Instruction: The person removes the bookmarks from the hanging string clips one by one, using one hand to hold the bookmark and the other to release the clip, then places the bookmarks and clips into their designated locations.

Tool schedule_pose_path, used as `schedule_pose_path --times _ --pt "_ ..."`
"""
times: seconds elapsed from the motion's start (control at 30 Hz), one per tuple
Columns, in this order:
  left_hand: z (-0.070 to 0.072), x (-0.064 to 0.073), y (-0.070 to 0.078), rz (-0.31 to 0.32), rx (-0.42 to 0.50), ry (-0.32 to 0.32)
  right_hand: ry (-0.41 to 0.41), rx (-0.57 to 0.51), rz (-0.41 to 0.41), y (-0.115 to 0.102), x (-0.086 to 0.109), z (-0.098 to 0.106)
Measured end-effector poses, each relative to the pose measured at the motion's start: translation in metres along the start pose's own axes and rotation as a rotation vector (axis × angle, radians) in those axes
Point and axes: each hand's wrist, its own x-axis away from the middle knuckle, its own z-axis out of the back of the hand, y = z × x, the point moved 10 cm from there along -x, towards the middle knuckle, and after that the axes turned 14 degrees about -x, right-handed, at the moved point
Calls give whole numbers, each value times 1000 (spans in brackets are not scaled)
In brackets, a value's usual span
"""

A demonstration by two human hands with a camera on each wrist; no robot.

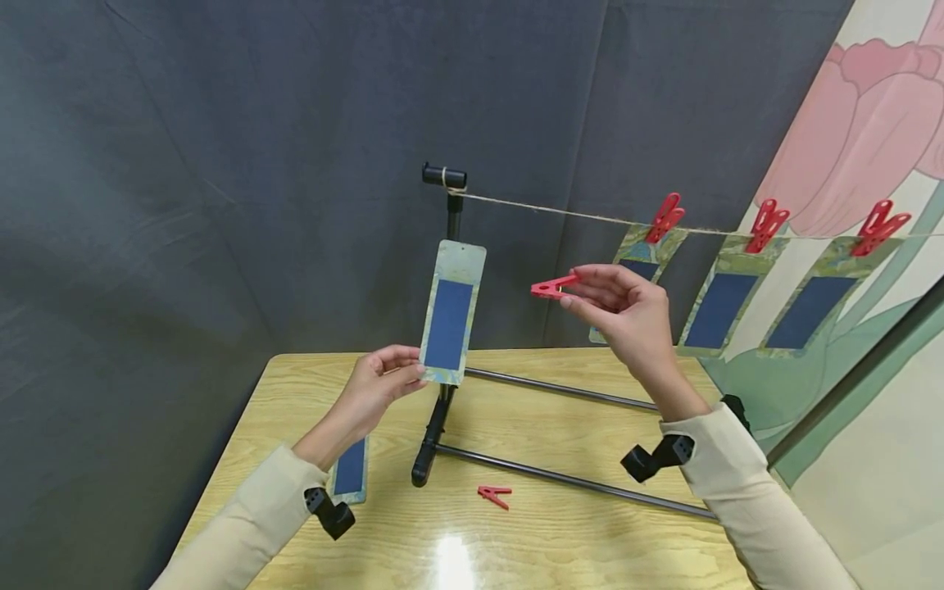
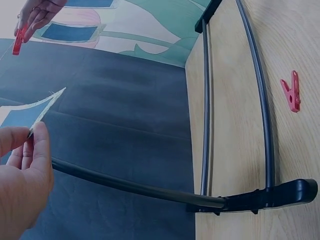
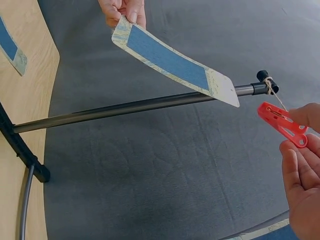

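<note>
My left hand (image 1: pixel 379 383) pinches the lower left corner of a bookmark-like card (image 1: pixel 448 324) with a blue panel and a green patterned border. The card stands upright in front of the black post, its top below the string (image 1: pixel 546 208). In my right hand (image 1: pixel 627 315) a red clothespin (image 1: pixel 555 287) is pinched between thumb and fingers, its tip pointing left toward the card. The right wrist view shows this red clothespin (image 3: pixel 282 122) beside the string, apart from the card (image 3: pixel 170 60). Several similar cards (image 1: pixel 726 307) hang from the string by red clothespins (image 1: pixel 767 224) at the right.
A black rack (image 1: pixel 435 438) with long bars (image 1: pixel 560 475) stands on the wooden table (image 1: pixel 590 549). Near its front bar lies a loose red clothespin (image 1: pixel 495 495). Another blue card (image 1: pixel 350 469) lies under my left forearm. A dark curtain (image 1: pixel 295 164) hangs behind.
</note>
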Motion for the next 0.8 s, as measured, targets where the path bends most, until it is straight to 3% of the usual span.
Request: schedule_pose_path --times 0.37,0.67,0.8 --pt "6 5 -10 32 11 34 -12 34 23 -21 14 -14" --pt "11 11 -15 43 45 49 3 13 -5 -15 24 -10" --pt "12 13 -16 49 67 60 1 -1 -7 -3 26 -5"
